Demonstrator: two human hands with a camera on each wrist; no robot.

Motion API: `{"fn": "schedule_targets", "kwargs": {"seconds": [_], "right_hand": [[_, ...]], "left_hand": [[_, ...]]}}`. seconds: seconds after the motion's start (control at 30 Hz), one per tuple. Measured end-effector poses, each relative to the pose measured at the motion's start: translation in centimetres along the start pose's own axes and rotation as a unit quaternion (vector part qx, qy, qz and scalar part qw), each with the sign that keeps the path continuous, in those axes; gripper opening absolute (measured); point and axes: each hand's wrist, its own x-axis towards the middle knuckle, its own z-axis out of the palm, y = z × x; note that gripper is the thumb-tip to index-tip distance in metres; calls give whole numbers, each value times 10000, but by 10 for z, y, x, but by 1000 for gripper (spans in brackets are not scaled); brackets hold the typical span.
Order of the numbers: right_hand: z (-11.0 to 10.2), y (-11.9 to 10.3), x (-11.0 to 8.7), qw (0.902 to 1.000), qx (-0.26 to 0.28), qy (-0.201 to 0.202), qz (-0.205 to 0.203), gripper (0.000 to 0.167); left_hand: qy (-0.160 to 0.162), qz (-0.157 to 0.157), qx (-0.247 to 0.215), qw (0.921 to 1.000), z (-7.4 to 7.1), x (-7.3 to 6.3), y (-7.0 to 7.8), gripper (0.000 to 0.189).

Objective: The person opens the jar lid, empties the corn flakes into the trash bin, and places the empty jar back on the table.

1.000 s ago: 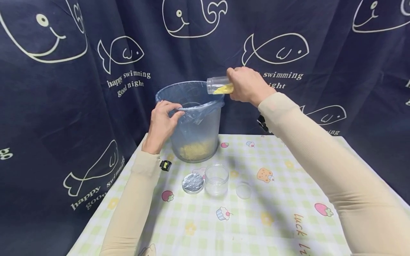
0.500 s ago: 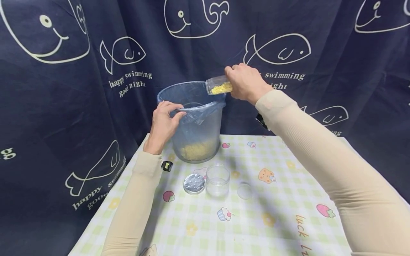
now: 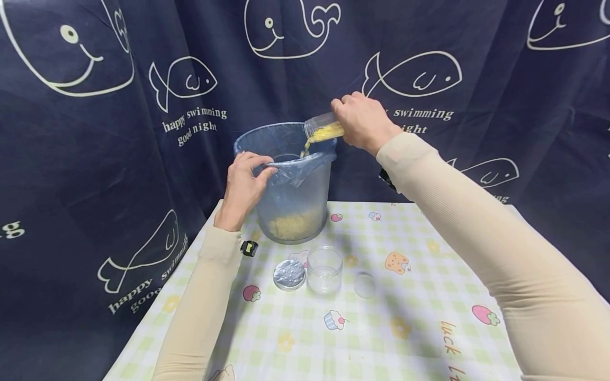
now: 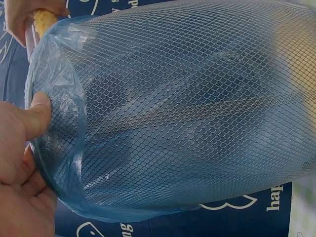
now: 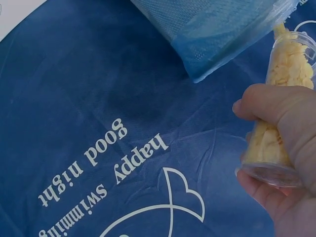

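My right hand grips a clear plastic jar tipped over the rim of a mesh-patterned bin. Small yellow flakes lie along the jar's lower side, and some fall from its mouth into the bin. The bin is lined with a blue plastic bag folded over its rim. Yellow material shows through the wall near the bin's bottom. On the near rim, my left hand pinches the bag and edge between thumb and fingers, the thumb outside in the left wrist view.
In front of the bin stands a clear round jar. To its left lies a foil-topped lid, to its right a clear disc. A checked tablecloth covers the table. Behind hangs a dark blue curtain.
The right hand has shifted slightly left and tilted the jar's mouth further down. Yellow flakes now drop from it into the bin. The left hand keeps its place on the rim.
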Motion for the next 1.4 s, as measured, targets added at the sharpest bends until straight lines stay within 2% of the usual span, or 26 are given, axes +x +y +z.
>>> {"fn": "schedule_targets", "kwargs": {"seconds": [0.17,0.8,1.4], "right_hand": [[1,0,0,10000,-6,-1,-61,47],[6,-1,2,9996,-198,57,-172,44],[5,-5,5,9959,-518,390,-636,39]], "left_hand": [[-34,-28,-4,10000,0,0,1,20],[-24,-26,-1,10000,0,0,0,19],[-82,-110,32,9999,-1,-1,2,20]]}}
